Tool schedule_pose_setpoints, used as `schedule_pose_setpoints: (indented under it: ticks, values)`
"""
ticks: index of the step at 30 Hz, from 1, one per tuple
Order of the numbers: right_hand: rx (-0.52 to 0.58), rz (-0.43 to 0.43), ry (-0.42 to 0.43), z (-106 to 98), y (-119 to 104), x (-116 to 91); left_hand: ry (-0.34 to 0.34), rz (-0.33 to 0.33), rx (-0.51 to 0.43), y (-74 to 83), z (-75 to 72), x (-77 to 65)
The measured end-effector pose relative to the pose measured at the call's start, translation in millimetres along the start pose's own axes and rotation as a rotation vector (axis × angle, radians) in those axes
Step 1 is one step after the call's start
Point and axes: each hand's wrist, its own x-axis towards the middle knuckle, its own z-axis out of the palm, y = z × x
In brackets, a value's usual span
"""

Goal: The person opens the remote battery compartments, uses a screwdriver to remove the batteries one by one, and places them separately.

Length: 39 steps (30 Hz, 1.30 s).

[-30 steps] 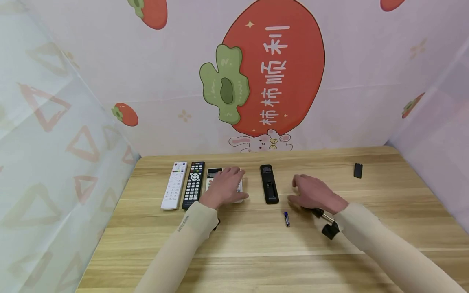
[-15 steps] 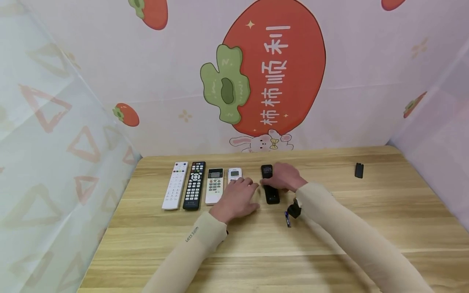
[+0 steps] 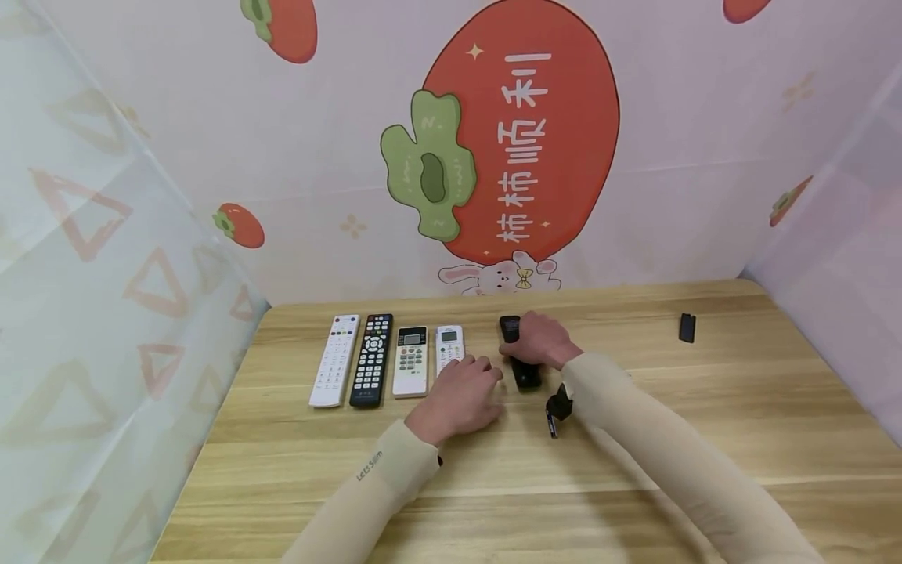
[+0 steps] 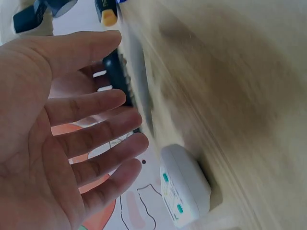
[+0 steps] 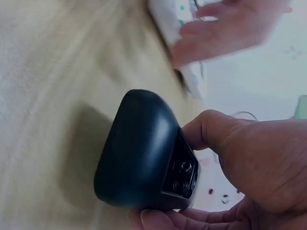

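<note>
Head view showed a person's right hand (image 3: 541, 338) at a black remote (image 3: 525, 375) near the middle of a wooden table (image 3: 493, 501). From the right wrist, the grip was plain: thumb on one side, fingers curled round the other, with metal contacts visible in its open battery slot. Whether the remote touched the wood I could not tell. The left hand (image 3: 468, 394) was just beside it, fingers apart and slightly bent, holding nothing; its knuckles partly covered the near end of a small white remote (image 3: 449, 341). Further left, a cream remote (image 3: 411, 372), a dark remote (image 3: 371, 360) with pale buttons and a long white remote (image 3: 334, 360) lay side by side, buttons up. A blue battery (image 3: 552, 425) lay nearer the person, partly hidden by a black wrist piece (image 3: 560, 403) at the right cuff. Well apart, toward the far right, lay a small black cover (image 3: 687, 328). Behind the table hung a fruit-printed cloth (image 3: 317, 157).
</note>
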Motion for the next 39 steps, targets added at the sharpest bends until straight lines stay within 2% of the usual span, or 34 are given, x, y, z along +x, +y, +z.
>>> schedule_pose_setpoints:
  ticks: [6, 15, 25, 32, 39]
  values:
    - [-0.011, -0.002, 0.001, -23, 16, -3, -0.010, 0.046, -0.021, 7.3, 1.7, -0.8]
    - [-0.013, 0.048, 0.008, -49, 62, -5, -0.041, 0.100, -0.028, 14.0, 7.0, -5.6]
    - [-0.020, 0.150, 0.030, -58, 113, -6, -0.068, 0.096, 0.002, 18.8, 14.1, -9.4]
    - [-0.060, 0.154, 0.053, -64, 138, -11, -0.090, 0.080, -0.009, 19.1, 17.7, -10.6]
    - [-0.072, 0.163, 0.031, -67, 154, -15, -0.091, 0.080, -0.009, 19.5, 19.3, -11.0]
